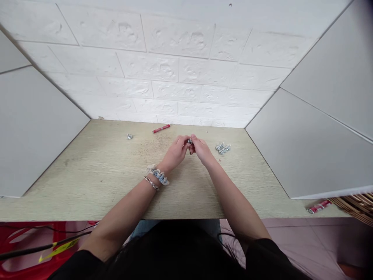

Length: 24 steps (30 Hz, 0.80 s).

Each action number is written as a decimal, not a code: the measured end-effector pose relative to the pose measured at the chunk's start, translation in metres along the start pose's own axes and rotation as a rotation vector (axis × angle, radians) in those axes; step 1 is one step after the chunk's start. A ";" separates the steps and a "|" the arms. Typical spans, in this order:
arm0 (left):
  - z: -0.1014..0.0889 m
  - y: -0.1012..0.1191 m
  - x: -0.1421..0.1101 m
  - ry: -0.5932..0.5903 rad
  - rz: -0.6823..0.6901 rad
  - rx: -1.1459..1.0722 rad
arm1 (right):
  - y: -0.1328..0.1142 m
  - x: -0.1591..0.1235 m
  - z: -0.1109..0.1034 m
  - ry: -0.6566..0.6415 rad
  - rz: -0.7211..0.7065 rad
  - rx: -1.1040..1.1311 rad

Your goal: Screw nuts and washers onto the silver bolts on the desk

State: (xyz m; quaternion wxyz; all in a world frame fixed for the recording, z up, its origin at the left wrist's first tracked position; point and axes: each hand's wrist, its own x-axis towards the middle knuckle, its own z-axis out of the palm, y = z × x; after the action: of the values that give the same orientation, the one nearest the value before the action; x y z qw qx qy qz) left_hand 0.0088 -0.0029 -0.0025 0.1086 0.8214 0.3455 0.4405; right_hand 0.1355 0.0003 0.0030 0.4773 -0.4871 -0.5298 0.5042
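Over the middle of the table, my left hand (176, 151) and my right hand (201, 149) meet with closed fingers. Between their fingertips they pinch a small silvery bolt-like metal part (189, 141), mostly covered by the fingers. Just right of my right hand lies a cluster of several silvery bolt-like parts (223, 148) with wide round ends. One similar loose part (129, 136) sits by itself on the left side of the table.
The pale wooden table (116, 167) ends at a white brick-patterned wall (163, 70), with grey panels at both sides. A red tube (161, 128) lies near the wall. Another red tube (319, 206) is beside a wicker basket (354, 206) at the right edge. A red stool (26, 249) stands below left.
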 end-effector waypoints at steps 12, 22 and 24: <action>-0.001 -0.009 0.002 0.107 -0.043 -0.001 | -0.011 -0.003 0.002 0.071 -0.029 0.180; -0.001 -0.001 0.001 0.019 0.026 0.008 | -0.003 -0.002 0.001 -0.015 0.027 0.042; -0.001 -0.003 0.001 0.042 0.005 0.007 | -0.005 -0.002 0.003 -0.023 0.010 0.123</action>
State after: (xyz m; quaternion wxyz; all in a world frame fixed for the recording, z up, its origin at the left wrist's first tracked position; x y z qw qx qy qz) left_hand 0.0069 0.0000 -0.0030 0.0974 0.8131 0.3474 0.4568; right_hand 0.1329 -0.0021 0.0078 0.4977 -0.4537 -0.5006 0.5438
